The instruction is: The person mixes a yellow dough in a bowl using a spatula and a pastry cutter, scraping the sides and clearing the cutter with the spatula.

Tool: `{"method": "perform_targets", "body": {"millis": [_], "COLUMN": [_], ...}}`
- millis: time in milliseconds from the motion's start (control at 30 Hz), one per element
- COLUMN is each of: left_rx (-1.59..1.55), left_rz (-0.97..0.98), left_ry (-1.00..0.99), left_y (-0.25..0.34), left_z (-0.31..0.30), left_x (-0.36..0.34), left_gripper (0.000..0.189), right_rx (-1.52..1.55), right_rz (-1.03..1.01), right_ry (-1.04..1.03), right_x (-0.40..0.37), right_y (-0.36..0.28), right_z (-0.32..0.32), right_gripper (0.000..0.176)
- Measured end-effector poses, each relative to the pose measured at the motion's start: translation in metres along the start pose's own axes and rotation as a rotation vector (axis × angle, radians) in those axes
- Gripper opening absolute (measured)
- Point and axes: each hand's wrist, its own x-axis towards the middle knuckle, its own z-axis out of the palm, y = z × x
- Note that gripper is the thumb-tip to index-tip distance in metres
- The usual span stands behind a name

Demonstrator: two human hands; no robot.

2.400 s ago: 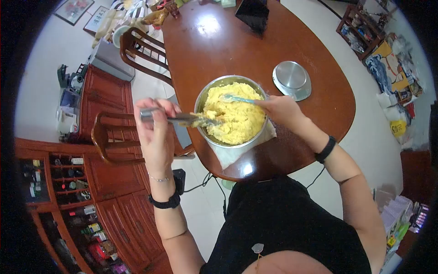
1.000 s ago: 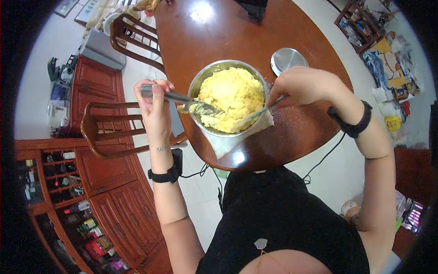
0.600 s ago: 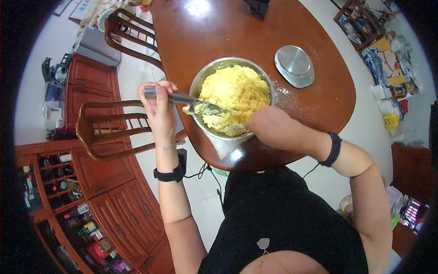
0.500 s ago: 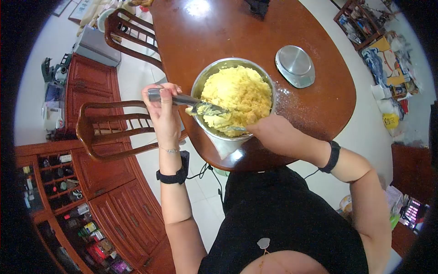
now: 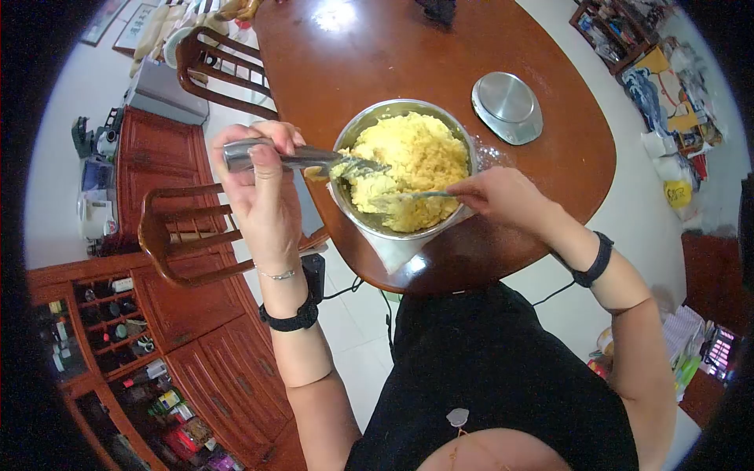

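A metal bowl (image 5: 342, 206) near the table's front edge holds a heap of yellow mash (image 5: 416, 157), with a white cloth (image 5: 390, 250) beneath it. My left hand (image 5: 263, 169) is closed round the thick metal handle of a utensil (image 5: 302, 159), whose mash-smeared head lies over the bowl's left side. At the bowl's right rim, my right hand (image 5: 499, 196) pinches a thin utensil (image 5: 428, 194). That one reaches left across the mash, its far end partly buried or smeared. Its exact shape is hard to make out.
A kitchen scale (image 5: 506, 107) sits right of the bowl on the brown table (image 5: 393, 55), with white powder between them. Wooden chairs (image 5: 169, 235) stand along the left side. A dark object (image 5: 437, 10) lies at the far edge.
My left hand has moved left and closer with its utensil. My right hand has shifted up and right, and its thin utensil now lies higher across the mash.
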Motion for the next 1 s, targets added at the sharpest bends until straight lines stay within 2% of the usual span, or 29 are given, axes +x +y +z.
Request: {"method": "perform_targets", "body": {"millis": [233,367,433,567,633,700,800,833,867,900,967,1000], "left_rx": [-0.037,0.052,0.075,0.097,0.082,0.09,0.109,0.123,0.138,0.138,0.152,0.132], "left_rz": [0.148,0.151,0.162,0.081,0.032,0.041,0.048,0.046,0.053,0.052,0.022,0.014], "left_ry": [-0.048,-0.044,-0.048,-0.032,0.004,0.006,0.014,0.03,0.028,0.019,0.045,0.054], "left_y": [0.021,0.031,0.028,0.013,0.01,0.002,-0.008,-0.011,-0.015,-0.016,-0.015,-0.015], "left_z": [0.0,-0.002,-0.004,-0.007,-0.005,-0.009,-0.009,-0.009,-0.009,-0.008,-0.007,-0.008], "left_x": [0.007,-0.001,-0.004,-0.012,-0.014,-0.012,-0.01,-0.01,-0.01,-0.01,-0.012,-0.012], "left_gripper": [0.022,0.024,0.023,0.021,0.022,0.023,0.023,0.022,0.021,0.021,0.023,0.022], "right_rx": [0.044,0.151,0.149,0.192,0.248,0.321,0.528,0.424,0.264,0.27,-0.088,-0.124], "right_rz": [0.083,0.089,0.094,0.023,0.163,0.142,0.29,0.283,0.192,0.195,0.056,0.139], "right_ry": [-0.066,-0.033,-0.134,-0.173,-0.179,-0.172,-0.296,-0.239,-0.193,-0.186,0.035,0.015], "right_x": [0.016,0.022,0.02,0.004,-0.005,-0.007,0.002,0.011,0.02,0.027,0.038,0.038], "right_y": [0.024,0.044,0.041,0.034,0.024,0.03,0.014,0.022,0.027,0.036,0.048,0.038], "right_z": [-0.022,-0.031,-0.046,-0.078,-0.099,-0.1,-0.081,-0.057,-0.039,-0.028,-0.019,-0.029], "right_gripper": [0.022,0.02,0.022,0.023,0.022,0.024,0.025,0.024,0.021,0.021,0.019,0.018]}}
